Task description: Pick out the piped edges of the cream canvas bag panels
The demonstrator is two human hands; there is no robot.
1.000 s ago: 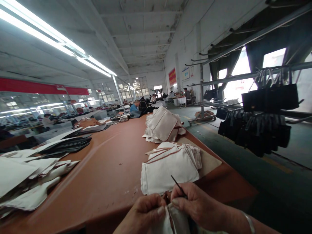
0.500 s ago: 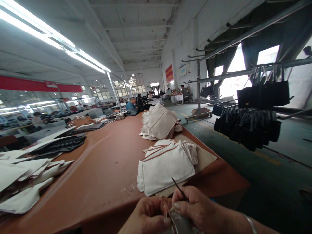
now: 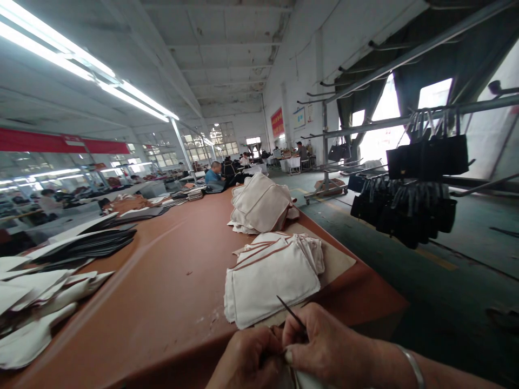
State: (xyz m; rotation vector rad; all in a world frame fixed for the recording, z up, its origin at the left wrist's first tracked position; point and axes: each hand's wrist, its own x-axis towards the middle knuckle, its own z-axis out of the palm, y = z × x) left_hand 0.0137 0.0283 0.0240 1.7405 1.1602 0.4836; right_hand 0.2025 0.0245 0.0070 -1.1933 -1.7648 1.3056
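At the bottom of the head view, my left hand (image 3: 250, 359) and my right hand (image 3: 320, 346) meet over the table's near edge. Both pinch a light fabric piece (image 3: 307, 380), mostly hidden below the fingers. A thin dark pointed tool (image 3: 291, 312) sticks out up and left from my right hand's grip. Just beyond the hands lies a stack of white fabric pieces with brown edging (image 3: 272, 278). Behind it sits a second pile of cream pieces (image 3: 260, 204).
The table (image 3: 174, 270) is covered in brown sheet. Black sheets (image 3: 91, 246) and white pieces (image 3: 36, 286) lie at its left. A rack with black bags (image 3: 427, 156) stands at right. A person in blue (image 3: 213, 175) sits at the far end.
The scene has shifted slightly left in view. My hands have drawn closer together, and less of the held fabric shows between them.
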